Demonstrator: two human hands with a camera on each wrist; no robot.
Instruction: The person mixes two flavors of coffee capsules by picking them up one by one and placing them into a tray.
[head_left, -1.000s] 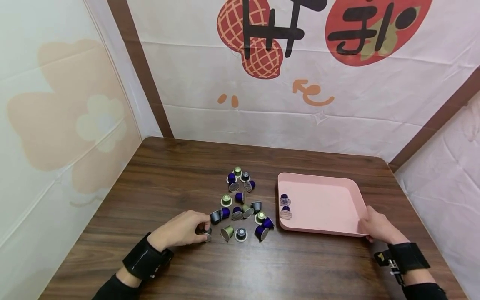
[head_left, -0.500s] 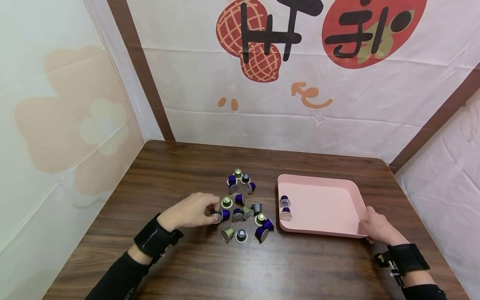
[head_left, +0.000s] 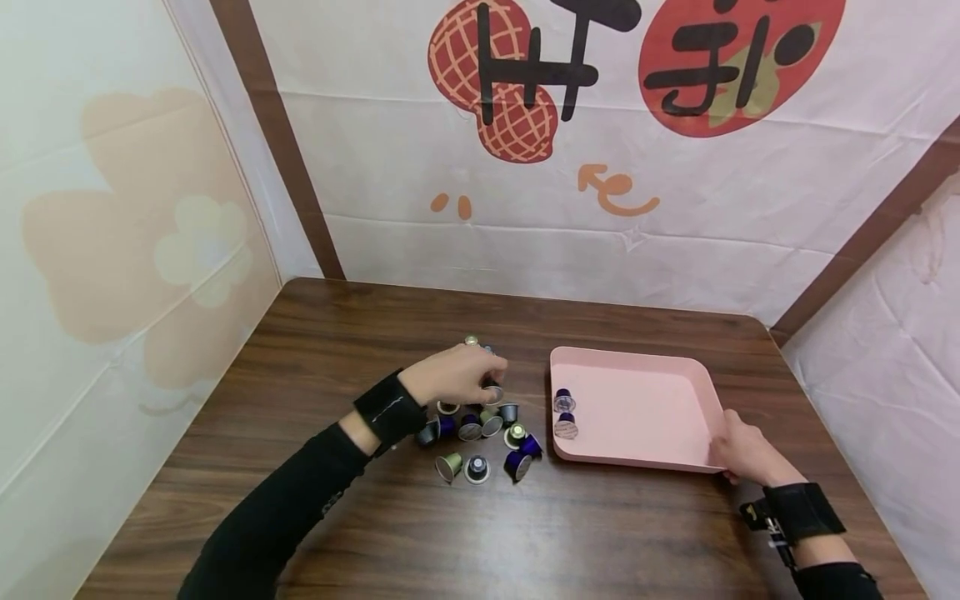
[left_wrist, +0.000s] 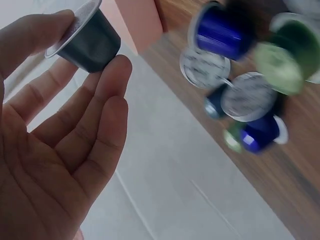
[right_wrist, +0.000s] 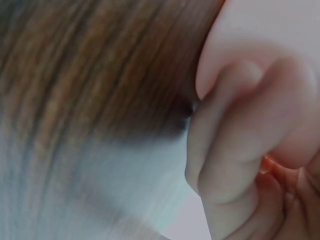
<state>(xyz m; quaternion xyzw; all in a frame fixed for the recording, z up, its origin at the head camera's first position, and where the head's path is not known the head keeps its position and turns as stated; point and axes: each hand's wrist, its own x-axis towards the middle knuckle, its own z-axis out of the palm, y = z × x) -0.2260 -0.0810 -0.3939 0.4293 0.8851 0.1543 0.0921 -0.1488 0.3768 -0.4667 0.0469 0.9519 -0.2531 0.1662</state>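
Observation:
My left hand (head_left: 457, 375) is over the far part of a group of coffee capsules, pinching a dark grey-green capsule (left_wrist: 95, 42) between thumb and fingers. The foil rim of that capsule faces the thumb in the left wrist view. Below and around lie several blue, green and grey capsules, among them a green one (head_left: 448, 467) and a grey one (head_left: 477, 469) at the near side. My right hand (head_left: 753, 450) grips the near right corner of a pink tray (head_left: 637, 408). Two purple capsules (head_left: 566, 427) stand along the tray's left wall. Part of the group is hidden behind my left hand.
The dark wood table (head_left: 600, 533) carries the capsules and the tray. A white printed cloth (head_left: 390, 167) hangs behind the table's far edge. More pale cloth (head_left: 150, 275) rises along the left, and another sheet (head_left: 885, 358) along the right.
My left hand has lifted a dark capsule from the group's left edge and carried it rightward and farther from me, over the others. My right hand has stayed on the tray corner.

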